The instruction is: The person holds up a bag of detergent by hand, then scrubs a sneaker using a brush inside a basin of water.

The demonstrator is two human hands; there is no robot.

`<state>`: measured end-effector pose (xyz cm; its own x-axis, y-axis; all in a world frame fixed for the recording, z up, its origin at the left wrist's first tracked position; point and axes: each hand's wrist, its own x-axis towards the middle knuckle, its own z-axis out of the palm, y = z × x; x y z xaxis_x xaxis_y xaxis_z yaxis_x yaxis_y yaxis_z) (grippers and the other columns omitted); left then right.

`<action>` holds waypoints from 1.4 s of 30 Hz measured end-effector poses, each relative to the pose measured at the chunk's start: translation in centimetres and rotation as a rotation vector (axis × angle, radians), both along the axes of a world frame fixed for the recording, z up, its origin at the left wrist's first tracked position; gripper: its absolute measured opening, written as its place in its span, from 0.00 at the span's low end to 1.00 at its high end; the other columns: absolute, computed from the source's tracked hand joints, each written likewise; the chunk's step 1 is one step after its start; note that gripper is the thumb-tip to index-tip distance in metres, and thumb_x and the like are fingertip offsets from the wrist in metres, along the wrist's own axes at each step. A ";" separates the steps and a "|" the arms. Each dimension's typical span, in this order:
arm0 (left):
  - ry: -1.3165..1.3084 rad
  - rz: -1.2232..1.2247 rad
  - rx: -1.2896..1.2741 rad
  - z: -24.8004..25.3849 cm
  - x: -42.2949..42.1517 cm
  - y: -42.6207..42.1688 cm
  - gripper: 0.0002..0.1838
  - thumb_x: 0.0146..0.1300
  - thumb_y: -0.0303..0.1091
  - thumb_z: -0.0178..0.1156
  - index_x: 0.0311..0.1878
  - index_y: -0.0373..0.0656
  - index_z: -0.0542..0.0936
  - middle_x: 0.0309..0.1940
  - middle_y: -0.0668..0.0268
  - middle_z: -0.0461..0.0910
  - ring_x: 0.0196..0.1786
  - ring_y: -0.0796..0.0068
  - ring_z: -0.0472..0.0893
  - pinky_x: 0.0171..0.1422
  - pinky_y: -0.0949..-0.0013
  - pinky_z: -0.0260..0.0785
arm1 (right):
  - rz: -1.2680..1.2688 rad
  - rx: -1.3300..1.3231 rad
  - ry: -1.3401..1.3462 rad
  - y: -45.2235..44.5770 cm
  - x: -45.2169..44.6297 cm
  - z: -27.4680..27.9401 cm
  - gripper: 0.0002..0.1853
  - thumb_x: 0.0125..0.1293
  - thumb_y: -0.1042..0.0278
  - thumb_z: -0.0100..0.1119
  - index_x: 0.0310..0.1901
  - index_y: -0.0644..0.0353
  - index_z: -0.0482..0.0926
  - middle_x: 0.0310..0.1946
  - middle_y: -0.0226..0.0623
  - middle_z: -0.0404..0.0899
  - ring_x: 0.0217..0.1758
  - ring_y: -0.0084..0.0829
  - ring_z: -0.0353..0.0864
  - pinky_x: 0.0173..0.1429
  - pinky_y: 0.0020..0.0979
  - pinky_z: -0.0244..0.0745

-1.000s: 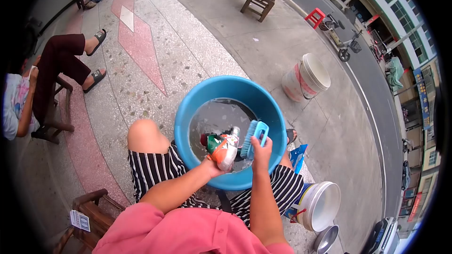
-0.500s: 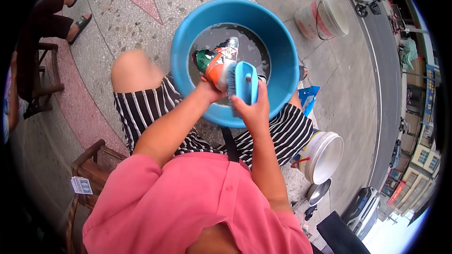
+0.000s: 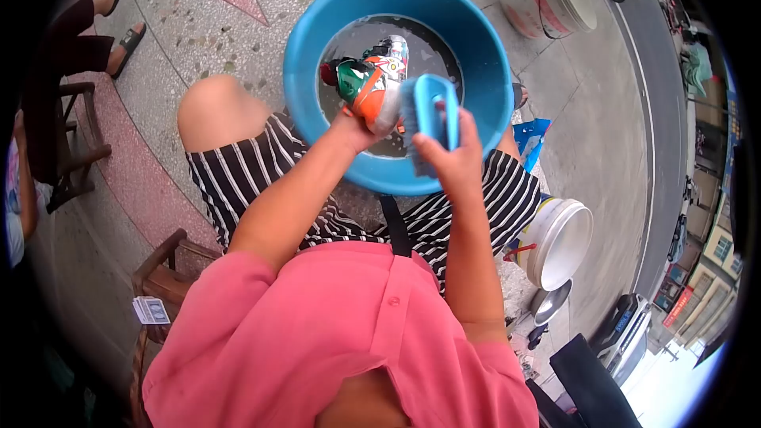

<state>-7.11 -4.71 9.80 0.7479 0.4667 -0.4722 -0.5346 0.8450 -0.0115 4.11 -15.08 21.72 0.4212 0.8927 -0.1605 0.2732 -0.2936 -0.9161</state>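
A blue plastic tub [image 3: 485, 87] with grey, sudsy water stands between my knees. Over the water my left hand [image 3: 357, 131] is closed around one end of a wet shoe [image 3: 369, 83] in orange, green, white and silver. My right hand [image 3: 460, 158] grips a blue scrubbing brush [image 3: 436, 107] by its loop handle, bristles facing left toward the shoe. A small gap shows between brush and shoe. The fingers under the shoe are partly hidden, and the brush is slightly blurred.
A white and red bucket [image 3: 548, 1] stands beyond the tub; another white bucket [image 3: 561, 244] and a metal basin [image 3: 551, 303] are at my right. Playing cards [image 3: 151, 311] lie on a wooden chair [image 3: 165, 273] at left. A seated person's sandalled foot [image 3: 127, 47] shows at upper left.
The brush in my right hand has moved right, away from the shoe. The shoe is turned slightly in my left hand, and the whole view has shifted a little.
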 end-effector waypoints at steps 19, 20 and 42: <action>0.050 0.078 -0.093 -0.4 0.1 -1.1 0.15 0.64 0.35 0.50 0.51 0.39 0.73 0.47 0.55 0.76 0.51 0.63 0.76 0.59 0.52 0.67 | 0.002 0.098 -0.538 0.7 -2.1 -3.1 0.32 0.48 0.60 0.67 0.53 0.65 0.67 0.47 0.51 0.72 0.50 0.50 0.72 0.53 0.40 0.69; 0.067 0.081 -0.083 -0.4 -0.3 -1.0 0.16 0.65 0.35 0.48 0.53 0.39 0.71 0.50 0.55 0.74 0.53 0.62 0.75 0.59 0.50 0.67 | -0.017 0.021 -0.551 -0.2 -1.5 -3.9 0.32 0.48 0.60 0.67 0.53 0.65 0.67 0.47 0.51 0.72 0.51 0.49 0.72 0.54 0.40 0.69; 0.318 -0.019 0.228 -2.8 0.2 -1.6 0.17 0.63 0.37 0.52 0.54 0.43 0.72 0.47 0.60 0.77 0.49 0.63 0.79 0.53 0.51 0.72 | -0.145 0.035 -0.374 0.4 3.6 -3.4 0.28 0.48 0.64 0.67 0.50 0.66 0.70 0.40 0.46 0.76 0.43 0.39 0.76 0.49 0.34 0.70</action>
<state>-6.95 -6.36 6.97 0.5902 0.5739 -0.5677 -0.4656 0.8165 0.3414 7.73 -14.65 18.31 0.5666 0.8219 0.0576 0.5479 -0.3236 -0.7714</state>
